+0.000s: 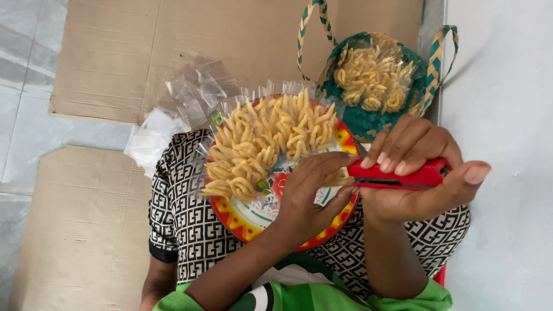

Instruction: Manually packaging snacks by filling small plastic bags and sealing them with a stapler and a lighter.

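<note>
Clenched around a red stapler [403, 175], the right hand [420, 173] points its mouth leftward at a small snack packet [337, 179], probably pinched by the left hand [308, 196] over the plate [253, 222].

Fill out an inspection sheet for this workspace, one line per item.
Surface: flattened cardboard laid over a pale tiled floor; a colourful round plate rests on the person's lap.
Job's things: curly yellow snacks in small clear packets on the plate; red stapler; one small packet at its mouth.
Clutter: loose empty clear bags on the cardboard.
Grippers: left hand holds the small packet; right hand grips the stapler.
Cables: nothing seen.
Surroundings: woven green basket holding filled packets; white wall at the right.
</note>
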